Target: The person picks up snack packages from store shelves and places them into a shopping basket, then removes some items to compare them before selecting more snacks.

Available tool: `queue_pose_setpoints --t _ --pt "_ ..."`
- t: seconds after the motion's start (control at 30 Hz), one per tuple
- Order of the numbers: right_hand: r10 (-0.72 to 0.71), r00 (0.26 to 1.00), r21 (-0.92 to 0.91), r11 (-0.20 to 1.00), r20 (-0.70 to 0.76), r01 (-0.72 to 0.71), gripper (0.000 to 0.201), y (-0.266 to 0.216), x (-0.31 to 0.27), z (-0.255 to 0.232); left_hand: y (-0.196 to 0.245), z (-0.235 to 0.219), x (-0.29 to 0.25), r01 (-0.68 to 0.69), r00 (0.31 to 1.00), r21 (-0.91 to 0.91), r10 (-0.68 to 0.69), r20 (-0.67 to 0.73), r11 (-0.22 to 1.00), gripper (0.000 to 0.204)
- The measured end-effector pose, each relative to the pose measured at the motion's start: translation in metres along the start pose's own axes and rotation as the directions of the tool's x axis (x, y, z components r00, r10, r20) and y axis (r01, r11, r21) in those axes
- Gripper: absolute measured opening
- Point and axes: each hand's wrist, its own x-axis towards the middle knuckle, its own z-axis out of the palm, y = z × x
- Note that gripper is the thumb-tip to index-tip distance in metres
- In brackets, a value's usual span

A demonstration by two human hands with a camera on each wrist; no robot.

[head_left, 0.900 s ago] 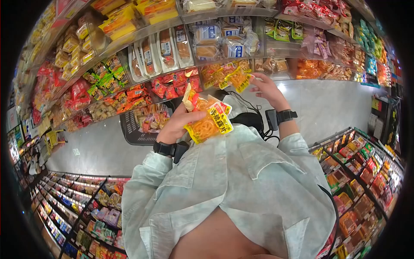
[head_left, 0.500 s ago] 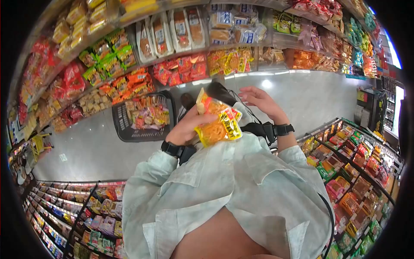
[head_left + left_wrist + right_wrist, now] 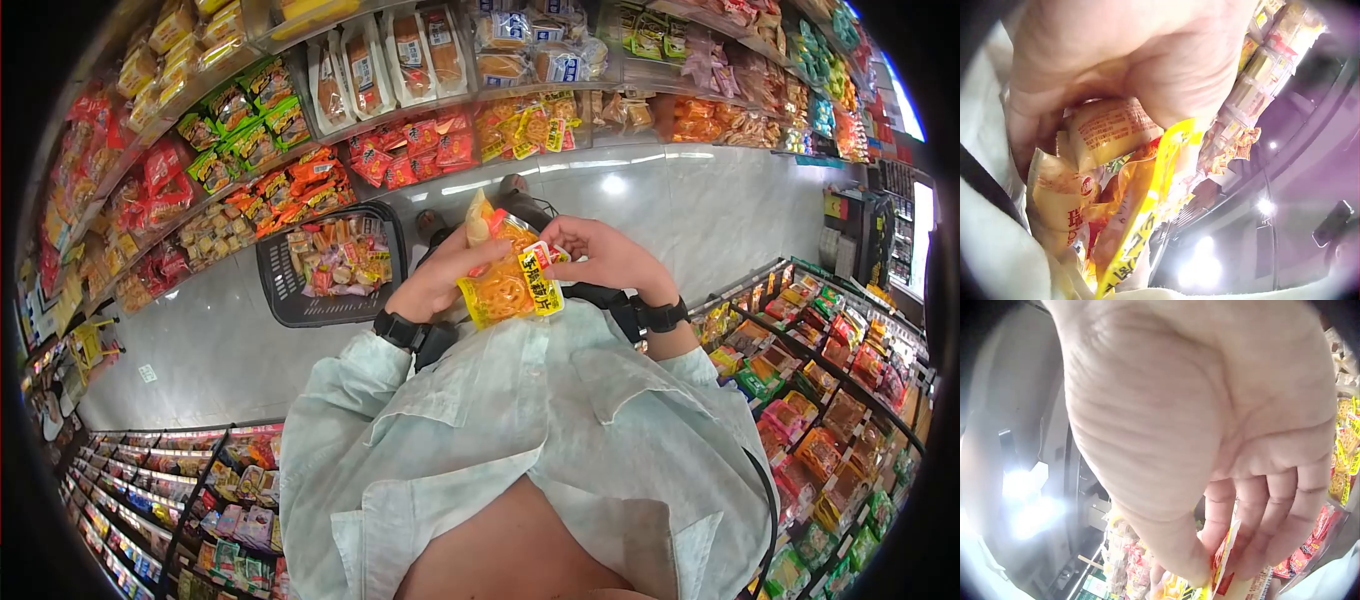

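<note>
My left hand (image 3: pixel 432 282) grips a small bunch of snack packets in front of the shirt. Frontmost is a clear, yellow-edged packet of lotus root slices (image 3: pixel 502 295). Behind it a cream-coloured wrapped snack (image 3: pixel 1054 203) and a rounder wrapped piece (image 3: pixel 1113 128) lie under the left fingers in the left wrist view. My right hand (image 3: pixel 618 262) has come to the packet's right side, where thumb and fingers pinch its edge (image 3: pixel 1229 553) in the right wrist view. Part of the bunch is hidden behind the front packet.
A dark shopping basket (image 3: pixel 330 314) with several small wrapped snacks (image 3: pixel 345 262) stands on the floor at left. Ahead, shelves hold yellow packets (image 3: pixel 530 125) and red packets (image 3: pixel 410 150). More snack racks (image 3: pixel 820 400) stand behind on both sides.
My right hand has let go of another yellow packet at the shelf, drawn back, and moved left onto the held packet's edge. My left hand keeps its bunch. The head view has shifted.
</note>
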Motion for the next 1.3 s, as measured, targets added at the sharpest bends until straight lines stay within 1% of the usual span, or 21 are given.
queue_pose_setpoints --t 0.07,0.17,0.27,0.3,0.4,0.43,0.53,0.57,0.67,0.7,0.77,0.8,0.83,0.9,0.97,1.03,1.1,1.13,1.17,1.27,1.3 --pt "-0.041 0.999 0.034 0.999 -0.001 0.041 0.026 0.014 0.003 -0.010 0.001 0.005 0.005 -0.021 1.000 0.020 0.021 -0.012 1.000 0.054" --pt "-0.110 0.994 0.211 0.972 0.015 0.104 0.020 0.034 0.011 -0.040 0.004 0.015 0.017 -0.035 0.996 0.042 0.038 -0.077 0.999 0.054" --pt "-0.047 0.996 0.294 0.953 -0.079 0.068 0.017 0.040 0.014 -0.091 0.009 0.031 0.036 -0.058 0.980 0.024 0.061 -0.189 0.998 0.056" --pt "-0.042 0.990 0.302 0.950 -0.137 0.082 0.016 0.046 0.015 -0.109 0.010 0.039 0.043 -0.065 0.971 0.011 0.065 -0.232 0.998 0.056" --pt "-0.002 0.945 0.397 0.907 -0.328 0.140 0.015 0.057 0.016 -0.157 0.003 0.054 0.065 -0.113 0.960 0.055 0.123 -0.252 0.992 0.060" --pt "0.008 0.930 0.381 0.913 -0.369 0.143 0.014 0.063 0.019 -0.173 0.004 0.065 0.071 -0.113 0.945 0.042 0.120 -0.305 0.993 0.058" --pt "0.078 0.931 0.452 0.887 -0.356 0.098 0.015 0.076 0.025 -0.207 0.000 0.080 0.091 -0.140 0.944 -0.004 0.132 -0.302 0.990 0.053" --pt "0.065 0.940 0.452 0.886 -0.334 0.099 0.017 0.084 0.029 -0.218 -0.004 0.088 0.096 -0.156 0.932 -0.012 0.143 -0.333 0.988 0.049" --pt "0.038 0.948 0.466 0.877 -0.316 0.120 0.022 0.101 0.046 -0.234 -0.014 0.106 0.110 -0.203 0.911 -0.001 0.189 -0.367 0.979 0.047" --pt "0.074 0.937 0.442 0.892 -0.341 0.090 0.034 0.101 0.049 -0.240 -0.016 0.112 0.114 -0.221 0.900 0.002 0.205 -0.386 0.975 0.048" --pt "0.065 0.905 0.363 0.926 -0.421 0.102 0.044 0.122 0.066 -0.249 -0.021 0.123 0.118 -0.250 0.875 0.009 0.230 -0.427 0.968 0.049" --pt "0.058 0.886 0.323 0.941 -0.460 0.105 0.048 0.122 0.069 -0.246 -0.025 0.127 0.119 -0.262 0.862 -0.013 0.228 -0.452 0.965 0.050" --pt "0.081 0.889 0.307 0.949 -0.451 0.069 0.053 0.121 0.068 -0.248 -0.028 0.131 0.122 -0.277 0.850 -0.031 0.230 -0.473 0.960 0.050" --pt "0.058 0.973 0.342 0.939 -0.223 0.022 0.048 0.107 0.059 -0.256 -0.030 0.137 0.125 -0.299 0.836 -0.045 0.239 -0.493 0.953 0.053" --pt "0.031 0.999 0.335 0.942 -0.009 -0.026 0.043 0.088 0.050 -0.261 -0.033 0.136 0.131 -0.286 0.827 -0.045 0.224 -0.515 0.957 0.054" --pt "0.026 0.982 0.289 0.954 0.186 -0.080 0.039 0.075 0.041 -0.258 -0.032 0.136 0.137 -0.251 0.837 -0.041 0.196 -0.512 0.967 0.054" --pt "-0.071 0.933 0.248 0.969 0.354 -0.021 0.037 0.074 0.038 -0.252 -0.029 0.135 0.142 -0.196 0.860 -0.030 0.157 -0.486 0.980 0.055" --pt "-0.116 0.894 0.234 0.972 0.432 0.013 0.036 0.066 0.034 -0.245 -0.026 0.136 0.144 -0.194 0.870 0.001 0.172 -0.462 0.981 0.056" --pt "-0.106 0.905 0.071 0.994 0.411 0.084 0.033 0.055 0.025 -0.242 -0.023 0.138 0.146 -0.192 0.881 0.032 0.186 -0.435 0.981 0.057" --pt "-0.150 0.930 0.184 0.979 0.334 0.092 0.025 0.066 0.020 -0.242 -0.015 0.143 0.153 -0.204 0.907 0.111 0.230 -0.353 0.973 0.058" --pt "-0.163 0.946 0.260 0.962 0.281 0.088 0.021 0.076 0.021 -0.244 -0.014 0.143 0.154 -0.215 0.912 0.134 0.248 -0.327 0.967 0.058"
